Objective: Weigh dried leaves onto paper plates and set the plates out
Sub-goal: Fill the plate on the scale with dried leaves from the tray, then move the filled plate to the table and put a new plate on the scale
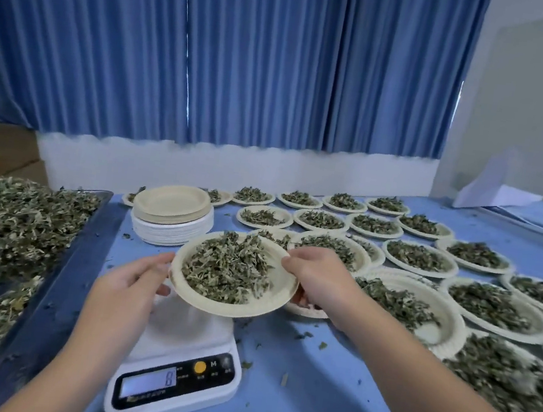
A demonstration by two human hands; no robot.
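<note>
A paper plate (273, 287) heaped with dried leaves (227, 267) hangs tilted just above the white kitchen scale (174, 359), whose display reads 8. My left hand (128, 287) grips the plate's left rim. My right hand (316, 277) pinches its right rim. A metal tray (57, 278) at the left holds a large pile of loose dried leaves (1, 225). A stack of bare paper plates (172, 215) stands behind the scale.
Several filled paper plates (418, 258) lie in rows across the blue table (326, 386) to the right and back. Leaf crumbs are scattered near the scale. A blue curtain (214, 49) and a grey board (530, 119) close off the back.
</note>
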